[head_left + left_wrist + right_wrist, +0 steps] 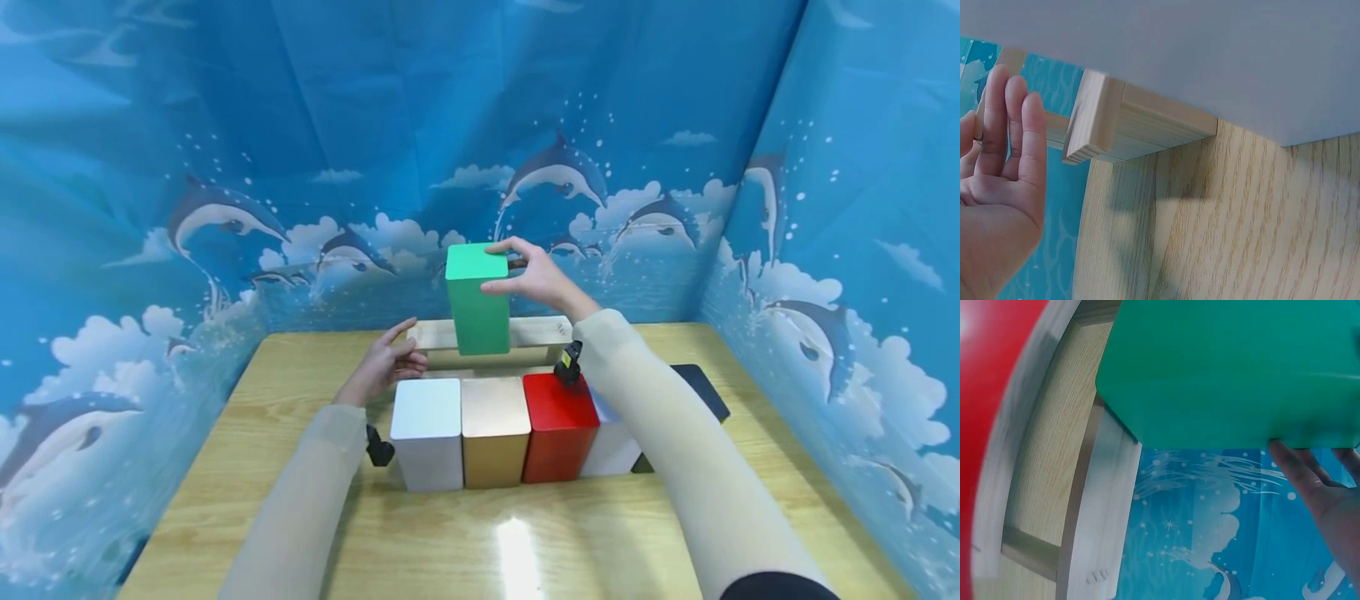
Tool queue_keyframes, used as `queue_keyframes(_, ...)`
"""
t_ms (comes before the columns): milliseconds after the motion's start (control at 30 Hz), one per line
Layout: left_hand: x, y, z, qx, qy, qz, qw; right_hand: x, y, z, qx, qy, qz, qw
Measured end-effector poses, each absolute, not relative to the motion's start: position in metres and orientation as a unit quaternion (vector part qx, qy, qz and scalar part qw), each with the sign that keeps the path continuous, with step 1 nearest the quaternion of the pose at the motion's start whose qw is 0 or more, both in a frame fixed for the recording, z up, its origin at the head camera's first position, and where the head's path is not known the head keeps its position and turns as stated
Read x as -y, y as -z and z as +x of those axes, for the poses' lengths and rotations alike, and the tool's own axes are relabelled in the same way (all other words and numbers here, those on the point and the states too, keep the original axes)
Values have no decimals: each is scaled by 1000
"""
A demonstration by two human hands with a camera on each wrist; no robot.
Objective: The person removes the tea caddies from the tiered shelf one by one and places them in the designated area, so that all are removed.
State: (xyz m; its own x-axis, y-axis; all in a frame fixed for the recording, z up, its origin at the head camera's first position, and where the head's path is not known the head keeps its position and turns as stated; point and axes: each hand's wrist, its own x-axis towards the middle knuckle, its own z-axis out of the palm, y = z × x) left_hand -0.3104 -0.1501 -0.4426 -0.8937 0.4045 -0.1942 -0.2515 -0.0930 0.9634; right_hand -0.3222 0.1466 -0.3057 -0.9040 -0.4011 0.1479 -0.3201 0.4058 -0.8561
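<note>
In the head view, my right hand point(543, 279) grips the upper right side of a green box point(480, 312), thumb in front and fingers behind. The box stands upright at the back rail of a low wooden rack point(540, 332), its lower end overlapping the rail. At the rack's left end my left hand point(384, 362) pinches the rail between thumb and fingers. The left wrist view shows its fingers point(1034, 125) fairly straight beside the wood. From the right wrist, the green box point(1229, 369) fills the top, with fingertips against its edge.
In front of the rack stands a row of boxes: white point(427, 417), gold point(495, 417), red point(558, 417) and a second white one point(607, 442) partly behind my right sleeve. A black item point(701, 390) lies at the right. Blue dolphin-print curtains point(405, 150) enclose the wooden table point(420, 542).
</note>
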Motion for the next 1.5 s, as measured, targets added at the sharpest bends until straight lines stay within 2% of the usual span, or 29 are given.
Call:
queue_keyframes(467,150,460,-322,-634,-745,47,201,-176,297,-306,-840,499,-214,1)
queue_keyframes(867,151,446,-315,-623,-748,44,225,-194,271,-268,-838,506,-203,-19)
queue_keyframes(1100,151,445,-313,-625,-743,55,233,-219,281,-276,-839,512,-179,-37)
queue_keyframes(1500,149,462,-322,-631,-748,50,201,-260,287,-273,-854,497,-120,-95)
